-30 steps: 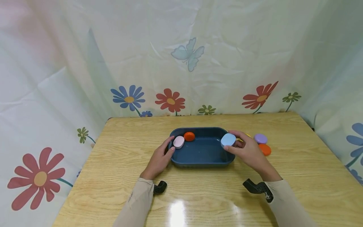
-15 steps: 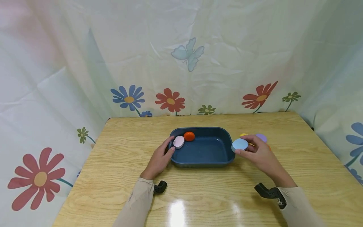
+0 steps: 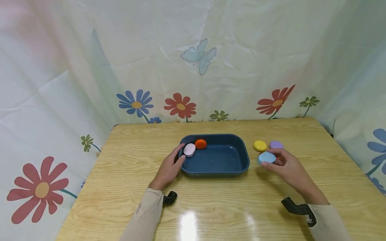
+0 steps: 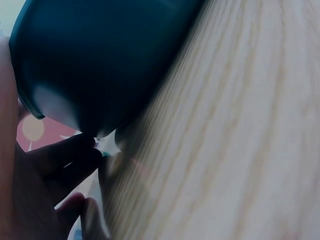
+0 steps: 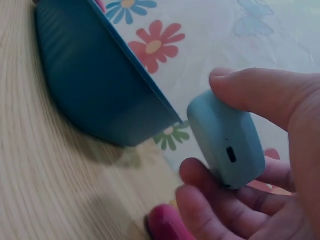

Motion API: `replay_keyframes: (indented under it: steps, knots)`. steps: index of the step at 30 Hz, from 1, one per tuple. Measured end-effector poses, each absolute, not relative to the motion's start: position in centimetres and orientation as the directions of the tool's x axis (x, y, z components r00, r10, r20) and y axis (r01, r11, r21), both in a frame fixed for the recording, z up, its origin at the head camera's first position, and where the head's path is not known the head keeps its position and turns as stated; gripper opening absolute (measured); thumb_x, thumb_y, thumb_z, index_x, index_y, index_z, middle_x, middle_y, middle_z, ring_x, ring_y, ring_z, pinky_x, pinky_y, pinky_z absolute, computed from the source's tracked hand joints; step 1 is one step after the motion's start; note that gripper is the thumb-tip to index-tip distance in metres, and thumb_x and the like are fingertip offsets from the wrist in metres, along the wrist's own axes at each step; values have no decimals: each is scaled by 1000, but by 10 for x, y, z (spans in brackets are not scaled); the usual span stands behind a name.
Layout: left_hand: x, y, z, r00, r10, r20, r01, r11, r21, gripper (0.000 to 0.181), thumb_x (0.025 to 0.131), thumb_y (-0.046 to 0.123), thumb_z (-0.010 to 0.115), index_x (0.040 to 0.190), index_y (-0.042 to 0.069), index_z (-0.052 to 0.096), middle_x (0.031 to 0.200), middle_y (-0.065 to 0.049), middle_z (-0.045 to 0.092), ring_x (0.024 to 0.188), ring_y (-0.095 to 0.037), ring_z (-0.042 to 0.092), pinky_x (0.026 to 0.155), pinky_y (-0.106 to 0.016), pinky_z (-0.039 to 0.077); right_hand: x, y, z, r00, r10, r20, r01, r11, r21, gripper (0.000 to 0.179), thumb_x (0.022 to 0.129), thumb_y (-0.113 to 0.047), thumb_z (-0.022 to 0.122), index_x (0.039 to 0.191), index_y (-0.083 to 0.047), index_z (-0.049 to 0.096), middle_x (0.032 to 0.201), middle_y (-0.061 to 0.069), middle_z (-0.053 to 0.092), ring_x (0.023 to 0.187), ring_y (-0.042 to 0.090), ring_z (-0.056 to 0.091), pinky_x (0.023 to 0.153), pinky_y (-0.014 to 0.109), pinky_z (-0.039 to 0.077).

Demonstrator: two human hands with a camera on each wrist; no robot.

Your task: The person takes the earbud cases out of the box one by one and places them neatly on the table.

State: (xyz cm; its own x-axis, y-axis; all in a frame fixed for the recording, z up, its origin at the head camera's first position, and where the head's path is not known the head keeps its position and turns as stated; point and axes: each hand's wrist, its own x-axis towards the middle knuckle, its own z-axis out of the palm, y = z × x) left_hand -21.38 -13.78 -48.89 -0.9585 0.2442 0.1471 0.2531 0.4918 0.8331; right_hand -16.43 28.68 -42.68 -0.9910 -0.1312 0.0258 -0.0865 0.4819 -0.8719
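My right hand (image 3: pixel 287 167) pinches a light blue earbud case (image 3: pixel 266 158) between thumb and fingers, just right of the dark blue tray (image 3: pixel 214 174). In the right wrist view the case (image 5: pixel 227 142) shows a small dark port slot, and it is held clear of the table. My left hand (image 3: pixel 169 169) grips the tray's left end, its thumb and fingers at the rim; the left wrist view shows its fingers (image 4: pixel 70 160) by the outer wall. Inside the tray, on the left, lie a pale pink case (image 3: pixel 189 150) and an orange-red case (image 3: pixel 200 144).
Right of the tray, a yellow case (image 3: pixel 260 146) and a purple case (image 3: pixel 275 144) lie on the wooden table (image 3: pixel 135 144). An orange-red case (image 3: pixel 279 158) is mostly hidden behind my right hand. A flower-printed curtain (image 3: pixel 235 67) hangs behind and beside the table.
My right hand has carried the light blue case from over the tray's right end rightward, out past the rim. The yellow case has come into full view. My left hand stays on the tray.
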Motion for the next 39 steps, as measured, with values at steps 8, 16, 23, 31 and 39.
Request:
replay_keyframes:
  steps: [8,16,23,31,39]
  knots:
    - [-212,-137,-489,-960,241,141,246,490,837,51,106,47,45,155,37,36,158,7,35,145,-15,32,118,-45,28,-164,302,-432,-992,-118,-52,-26,579,-815,58,94,-35,72,128,4,46,125,23,50,99,21,57,75,20,54]
    - [-214,-138,-490,-958,247,143,250,485,838,52,105,50,43,155,39,35,158,11,33,146,-13,30,118,-44,28,-170,311,-446,-990,-95,-106,14,676,-737,67,90,-43,75,124,7,47,103,17,55,87,26,54,64,27,51]
    - [-215,-139,-486,-955,249,162,267,486,832,51,106,47,44,155,37,36,158,7,35,145,-15,32,118,-44,28,-173,309,-451,-992,-87,-90,-11,778,-629,68,85,-51,77,116,4,52,98,13,57,87,27,52,66,30,44]
    - [-214,-138,-485,-959,240,152,255,493,832,50,106,45,45,155,37,37,158,6,36,145,-16,32,118,-45,28,-172,303,-451,-995,-75,-68,-24,828,-561,72,82,-52,79,113,6,49,96,16,57,85,29,53,65,33,42]
    - [-214,-138,-487,-959,239,153,254,487,835,50,106,45,45,155,38,36,158,7,35,146,-16,32,118,-45,28,-172,300,-450,-995,-89,-51,-52,862,-504,72,82,-57,77,108,6,52,90,14,56,79,27,52,62,33,40]
